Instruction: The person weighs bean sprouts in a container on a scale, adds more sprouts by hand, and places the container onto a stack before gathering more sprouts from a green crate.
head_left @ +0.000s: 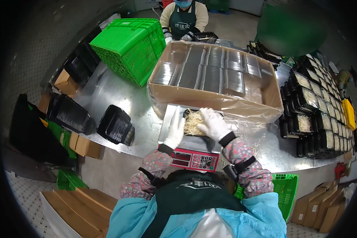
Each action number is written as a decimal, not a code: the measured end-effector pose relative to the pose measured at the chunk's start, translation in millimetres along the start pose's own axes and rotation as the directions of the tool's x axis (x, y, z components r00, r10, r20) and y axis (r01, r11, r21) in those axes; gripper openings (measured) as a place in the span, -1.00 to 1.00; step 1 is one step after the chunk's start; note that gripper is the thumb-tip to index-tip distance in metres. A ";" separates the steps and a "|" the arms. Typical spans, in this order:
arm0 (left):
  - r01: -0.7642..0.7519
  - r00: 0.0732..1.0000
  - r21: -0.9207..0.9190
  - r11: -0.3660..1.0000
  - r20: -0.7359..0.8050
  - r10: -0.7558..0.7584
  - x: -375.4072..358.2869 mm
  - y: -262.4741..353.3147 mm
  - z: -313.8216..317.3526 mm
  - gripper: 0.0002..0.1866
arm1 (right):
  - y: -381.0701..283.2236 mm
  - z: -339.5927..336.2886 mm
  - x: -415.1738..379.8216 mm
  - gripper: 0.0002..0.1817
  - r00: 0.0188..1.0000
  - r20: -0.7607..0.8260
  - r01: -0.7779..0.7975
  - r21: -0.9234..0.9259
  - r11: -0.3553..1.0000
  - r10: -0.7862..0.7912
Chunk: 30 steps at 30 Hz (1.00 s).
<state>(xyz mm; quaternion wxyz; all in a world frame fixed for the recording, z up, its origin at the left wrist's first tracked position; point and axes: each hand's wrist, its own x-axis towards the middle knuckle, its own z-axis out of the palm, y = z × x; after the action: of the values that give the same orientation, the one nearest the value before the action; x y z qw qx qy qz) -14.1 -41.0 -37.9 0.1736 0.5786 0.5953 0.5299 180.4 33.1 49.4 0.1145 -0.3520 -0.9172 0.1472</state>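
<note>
A black plastic tray [195, 136] filled with pale bean sprouts [193, 123] sits on the pan of a red digital scale [194, 158]. My left hand [175, 131], in a white glove, lies along the tray's left side with its fingers stretched out. On the other side, my gloved right hand [214, 123] rests over the right edge of the tray, touching the sprouts, its thumb and fingers apart. Part of the tray's rim is hidden beneath that hand.
Beyond the scale is a large carton [218, 97] of clear plastic lids. A green crate [127, 47] and stacked black trays [115, 125] stand left; filled trays [305, 99] are piled right. Loose sprouts litter the metal table [146, 131]. Opposite sits a person [184, 22] in an apron.
</note>
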 end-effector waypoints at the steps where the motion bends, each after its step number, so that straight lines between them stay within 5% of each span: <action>1: -0.061 0.994 0.162 0.985 0.096 0.046 6.4 5.8 9.0 -0.46 | -5.9 26.8 -1.8 -0.29 0.996 -0.049 0.064 -0.099 0.993 -0.069; 2: -0.135 0.977 0.313 0.940 0.199 0.074 10.0 9.6 13.8 -0.46 | -4.9 51.5 -4.4 -0.31 0.986 -0.089 0.120 -0.198 0.973 -0.140; 3: -0.417 0.908 0.564 0.713 0.301 0.293 9.3 28.3 8.4 -0.52 | -1.5 52.6 -3.8 -0.31 0.987 -0.088 0.116 -0.196 0.974 -0.135; 6: -0.404 0.910 0.604 0.687 0.344 0.233 7.2 19.5 16.4 -0.56 | 14.2 52.1 0.1 -0.29 0.985 0.113 0.139 -0.083 0.987 -0.129; 11: -0.295 0.931 0.540 0.788 0.349 0.109 13.1 25.2 17.7 -0.49 | 25.4 40.1 6.5 -0.23 0.973 0.160 0.148 0.132 0.980 -0.168; 14: -0.374 0.917 0.484 0.791 0.321 0.237 12.9 44.6 -0.7 -0.43 | 21.4 -5.9 -1.8 -0.22 0.964 0.177 0.135 0.316 0.939 -0.198; 18: -0.335 0.922 0.350 0.875 0.311 0.229 21.6 55.9 -39.7 -0.29 | 51.1 -58.2 -40.2 -0.40 0.993 -0.116 0.075 0.599 0.797 -0.007; 20: -0.253 0.926 0.211 0.944 0.335 0.174 28.5 39.3 -65.7 -0.24 | 84.0 -66.2 -60.3 -0.43 0.968 -0.243 0.075 0.489 0.869 0.053; 24: -0.320 0.922 0.318 0.893 0.321 0.216 25.5 59.1 -99.1 -0.10 | 123.5 -59.6 -93.3 -0.39 0.912 -0.251 -0.113 0.607 0.786 0.325; 26: -0.373 0.813 0.224 0.900 0.546 0.201 39.9 75.5 -97.2 0.01 | 116.5 -51.4 -89.1 -0.38 0.920 -0.273 -0.118 0.489 0.864 0.280; 27: -0.382 0.822 0.216 0.899 0.523 0.223 37.9 70.8 -86.3 0.00 | 108.2 -49.4 -84.7 -0.37 0.924 -0.305 -0.116 0.351 0.929 0.231; 30: -0.423 0.809 0.271 0.864 0.542 0.226 39.3 82.0 -41.8 0.02 | 54.8 -37.0 -51.7 -0.33 0.919 -0.362 -0.019 0.360 0.933 0.158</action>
<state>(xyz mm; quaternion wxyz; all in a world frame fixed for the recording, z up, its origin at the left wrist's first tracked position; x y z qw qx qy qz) -17.7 -43.6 62.0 0.1091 0.8112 0.5116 0.2613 263.1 43.9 59.1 0.3462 -0.3898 -0.8188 0.2405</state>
